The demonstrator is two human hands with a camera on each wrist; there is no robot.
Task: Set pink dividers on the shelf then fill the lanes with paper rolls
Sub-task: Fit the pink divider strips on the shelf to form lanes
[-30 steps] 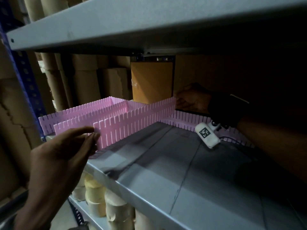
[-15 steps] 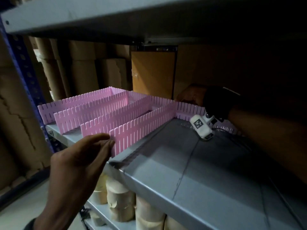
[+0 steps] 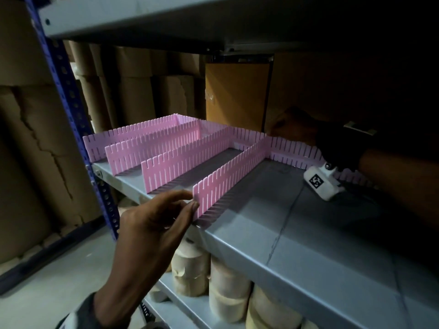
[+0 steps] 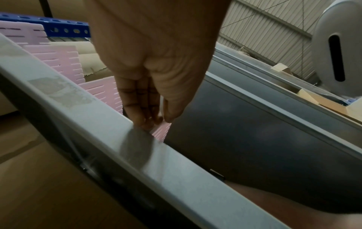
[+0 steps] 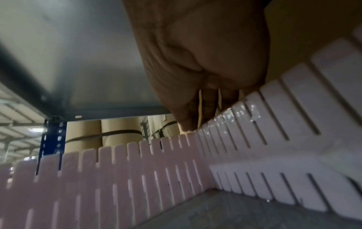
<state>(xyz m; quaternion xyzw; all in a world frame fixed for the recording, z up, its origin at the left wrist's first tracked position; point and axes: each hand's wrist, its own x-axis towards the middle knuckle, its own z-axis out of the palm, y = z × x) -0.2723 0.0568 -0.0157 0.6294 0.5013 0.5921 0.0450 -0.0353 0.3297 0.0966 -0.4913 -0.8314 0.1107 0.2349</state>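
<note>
Several pink slotted dividers stand on the grey shelf [image 3: 285,233], running front to back from a pink back strip [image 3: 292,148]. My left hand [image 3: 192,203] pinches the front end of the rightmost divider [image 3: 232,172] at the shelf's front edge. In the left wrist view, the thumb and fingers of my left hand [image 4: 156,122] close on that pink end [image 4: 162,133]. My right hand [image 3: 282,127] reaches to the back, where this divider meets the strip. In the right wrist view, its fingertips [image 5: 194,122] rest on the back strip's [image 5: 274,116] top edge. Paper rolls [image 3: 225,288] stand on the shelf below.
The upper shelf [image 3: 166,15] hangs low over the work area. A blue perforated upright [image 3: 71,115] stands at the left corner. Tall brown cardboard rolls [image 3: 133,98] and an orange-brown box [image 3: 235,96] stand behind the shelf. Bare grey shelf lies to the right of the dividers.
The rightmost divider has shifted right, away from its neighbour, and a lane has opened between them. Both hands moved with it; my right hand slid right along the back strip.
</note>
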